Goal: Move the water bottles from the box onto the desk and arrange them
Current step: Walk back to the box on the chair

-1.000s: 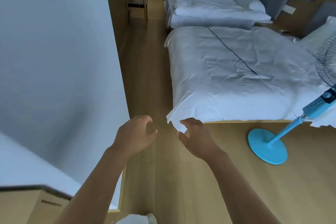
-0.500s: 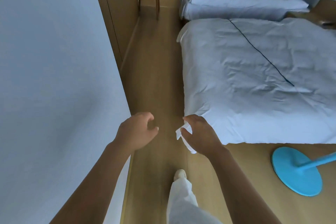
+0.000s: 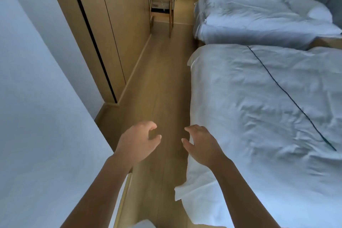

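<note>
Head view: left hand (image 3: 137, 141) and right hand (image 3: 202, 144), both empty, fingers loosely curled, raised over floor (image 3: 162, 83), probably mid-walk; bed (image 3: 259, 107) at 3 o'clock; bottles, box unseen.

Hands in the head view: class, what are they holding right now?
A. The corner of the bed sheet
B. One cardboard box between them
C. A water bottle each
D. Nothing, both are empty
D: the left hand and the right hand are both open with curled fingers, empty above the wooden floor.
</note>
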A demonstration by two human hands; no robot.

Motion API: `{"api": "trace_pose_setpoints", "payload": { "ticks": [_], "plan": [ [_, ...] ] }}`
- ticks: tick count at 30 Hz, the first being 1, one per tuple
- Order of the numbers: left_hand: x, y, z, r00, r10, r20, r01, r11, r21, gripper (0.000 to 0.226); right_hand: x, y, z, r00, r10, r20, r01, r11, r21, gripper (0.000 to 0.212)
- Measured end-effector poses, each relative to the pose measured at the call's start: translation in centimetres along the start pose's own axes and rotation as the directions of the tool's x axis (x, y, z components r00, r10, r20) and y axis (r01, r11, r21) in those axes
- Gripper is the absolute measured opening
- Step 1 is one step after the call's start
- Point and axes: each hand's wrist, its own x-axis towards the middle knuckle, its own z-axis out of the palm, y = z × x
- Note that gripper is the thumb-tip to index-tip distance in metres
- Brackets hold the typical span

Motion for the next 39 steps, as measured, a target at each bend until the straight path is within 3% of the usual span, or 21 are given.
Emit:
{"api": "trace_pose_setpoints", "payload": {
  "ticks": [9,17,24,28,39],
  "plan": [
    [20.3,-2.9,-2.4,1.000,-0.013,0.003,0.013,1.000,0.018,0.038,20.2,1.6,-0.7,0.999,-0.014,0.040,0.016,0.999,-0.037,0.046],
    [40.0,-6.2,-8.1,1.000,-0.005,0.022,0.004,0.999,0.048,0.038,39.0,1.0,-4.2,0.994,0.080,0.069,-0.074,0.994,-0.078,0.039],
    [51.8,-7.8,-9.4,0.998,-0.016,0.064,0.012,0.998,0.062,0.038,51.4,2.1,-5.7,0.990,0.135,0.048,-0.133,0.990,-0.036,0.037],
    [61.1,-8.3,-9.6,0.998,-0.024,0.057,0.019,0.996,0.086,0.039,60.3,4.2,-6.1,0.991,0.129,0.046,-0.128,0.991,-0.041,0.026],
    [88.8,-5.2,-10.8,0.994,-0.092,0.050,0.094,0.995,-0.026,0.037,87.0,12.3,-13.2,0.997,0.069,0.039,-0.070,0.998,0.003,0.036]
  ]
}}
